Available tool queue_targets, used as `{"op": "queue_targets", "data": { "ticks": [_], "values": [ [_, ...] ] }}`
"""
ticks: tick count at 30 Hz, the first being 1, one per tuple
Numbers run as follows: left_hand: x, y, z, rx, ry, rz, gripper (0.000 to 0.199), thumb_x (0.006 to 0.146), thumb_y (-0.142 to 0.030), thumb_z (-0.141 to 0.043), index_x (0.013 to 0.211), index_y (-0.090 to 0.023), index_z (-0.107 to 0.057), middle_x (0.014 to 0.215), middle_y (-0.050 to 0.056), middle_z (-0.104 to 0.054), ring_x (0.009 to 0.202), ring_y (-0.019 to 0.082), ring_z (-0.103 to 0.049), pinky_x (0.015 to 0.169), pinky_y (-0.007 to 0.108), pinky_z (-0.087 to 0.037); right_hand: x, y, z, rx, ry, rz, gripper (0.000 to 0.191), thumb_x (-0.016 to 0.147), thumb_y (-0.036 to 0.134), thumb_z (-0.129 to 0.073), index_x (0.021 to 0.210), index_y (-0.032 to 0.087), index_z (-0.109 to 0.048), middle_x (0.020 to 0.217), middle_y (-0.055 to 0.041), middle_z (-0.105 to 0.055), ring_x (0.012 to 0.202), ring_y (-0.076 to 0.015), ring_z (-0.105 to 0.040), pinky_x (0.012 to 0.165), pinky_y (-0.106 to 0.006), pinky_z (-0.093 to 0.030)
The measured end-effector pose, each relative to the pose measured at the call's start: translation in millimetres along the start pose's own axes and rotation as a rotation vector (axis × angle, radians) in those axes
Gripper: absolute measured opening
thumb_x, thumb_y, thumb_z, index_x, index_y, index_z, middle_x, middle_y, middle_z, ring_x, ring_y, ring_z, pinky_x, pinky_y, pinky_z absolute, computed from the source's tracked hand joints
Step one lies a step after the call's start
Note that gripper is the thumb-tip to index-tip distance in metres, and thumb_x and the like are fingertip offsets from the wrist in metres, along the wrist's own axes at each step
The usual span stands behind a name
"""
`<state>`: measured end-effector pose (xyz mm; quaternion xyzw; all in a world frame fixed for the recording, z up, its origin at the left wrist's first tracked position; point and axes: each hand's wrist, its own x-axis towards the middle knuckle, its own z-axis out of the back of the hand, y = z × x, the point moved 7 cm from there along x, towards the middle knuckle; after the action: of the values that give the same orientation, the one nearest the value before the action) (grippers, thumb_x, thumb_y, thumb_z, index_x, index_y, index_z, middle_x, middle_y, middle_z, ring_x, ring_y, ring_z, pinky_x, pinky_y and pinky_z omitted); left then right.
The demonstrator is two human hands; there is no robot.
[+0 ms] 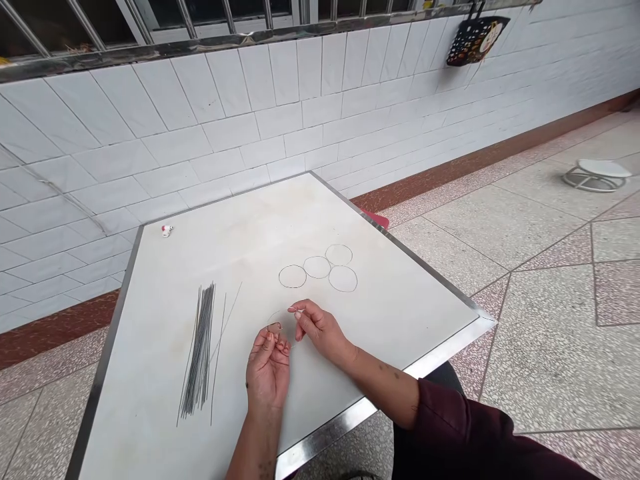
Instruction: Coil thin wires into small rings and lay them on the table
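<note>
My left hand (267, 367), palm turned up, pinches a thin wire (275, 325) between thumb and fingers. To its right and slightly higher, my right hand (320, 328) has thumb and forefinger pressed together at the wire. The wire looks curved between the hands, though it is very fine and partly hidden by fingers. Beyond them, several wire rings (293, 266) lie flat on the white table (395, 320), close to or touching one another. Left of my hands lies a bundle of straight dark wires (199, 353), with a couple of loose wires (216, 373) beside it.
A small red-and-white object (167, 231) sits in the table's far left corner. Metal edging (440, 350) borders the tabletop. Behind it stands a white tiled wall (225, 147) with a dark patterned bag (475, 41) hanging. A low round stool (597, 170) is on the floor at right.
</note>
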<state>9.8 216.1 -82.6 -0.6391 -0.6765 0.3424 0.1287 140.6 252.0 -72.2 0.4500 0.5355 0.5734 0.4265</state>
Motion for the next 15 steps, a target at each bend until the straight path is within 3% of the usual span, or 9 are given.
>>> {"op": "queue_targets", "data": {
  "ticks": [5,15],
  "values": [
    [0.3,-0.7,-0.2,0.039,0.010,0.003,0.016,0.064,-0.014,-0.082,0.073,-0.015,-0.069,0.083,0.004,-0.067,0.058,0.008,-0.049,0.054,0.023,-0.046,2.1,-2.1,6.3,-0.119,-0.066,0.043,0.020,0.094,0.036,-0.046,0.103,0.025,-0.060,0.070,0.0017,-0.057,0.066,-0.0149,-0.055,0.064,-0.028,-0.045],
    [-0.6,4.6,0.1,0.082,0.021,0.052,0.016,0.063,-0.014,-0.082,0.071,-0.016,-0.069,0.081,0.004,-0.067,0.055,0.008,-0.050,0.053,0.024,-0.044,-0.3,4.4,10.9,-0.347,-0.115,0.105,0.016,0.092,0.028,-0.043,0.095,0.025,-0.058,0.065,0.0033,-0.048,0.058,-0.0140,-0.045,0.058,-0.026,-0.038]
  ]
}}
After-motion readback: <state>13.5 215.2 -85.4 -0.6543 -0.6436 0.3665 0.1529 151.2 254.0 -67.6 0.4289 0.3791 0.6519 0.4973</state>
